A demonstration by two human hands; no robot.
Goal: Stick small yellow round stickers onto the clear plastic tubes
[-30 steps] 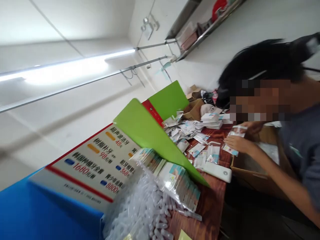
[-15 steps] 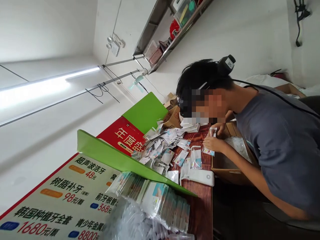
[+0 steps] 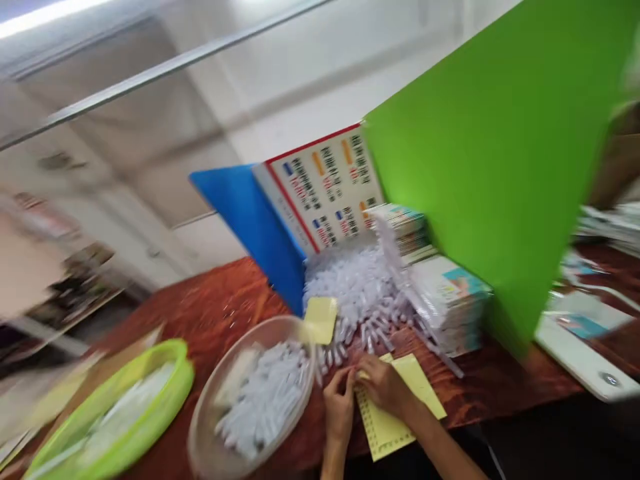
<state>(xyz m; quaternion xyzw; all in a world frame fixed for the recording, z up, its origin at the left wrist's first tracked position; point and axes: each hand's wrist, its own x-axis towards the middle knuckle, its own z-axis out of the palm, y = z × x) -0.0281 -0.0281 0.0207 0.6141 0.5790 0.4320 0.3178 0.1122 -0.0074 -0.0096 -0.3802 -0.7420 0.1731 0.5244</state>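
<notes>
My left hand (image 3: 339,403) and my right hand (image 3: 383,385) meet fingertip to fingertip low in the middle of the view, over a yellow sheet (image 3: 395,427) on the red-brown table (image 3: 225,307). Both hands have curled, pinching fingers; motion blur hides what, if anything, is between them. A clear round bowl (image 3: 210,400) of small white tubes lies just left of my left hand. A heap of loose clear tubes (image 3: 350,287) lies right behind my hands, with a small yellow note (image 3: 320,319) on it.
A lime-green bowl (image 3: 125,427) sits at the lower left. Behind the heap stand a blue board (image 3: 250,220), a printed price sign (image 3: 325,187) and a big green divider (image 3: 500,167). Stacked packets (image 3: 450,293) and a flat white device (image 3: 580,360) lie to the right.
The view has swung away from the person sorting packets on the right, down to the table in front of me. My two hands, unseen before, now show over the yellow sheet.
</notes>
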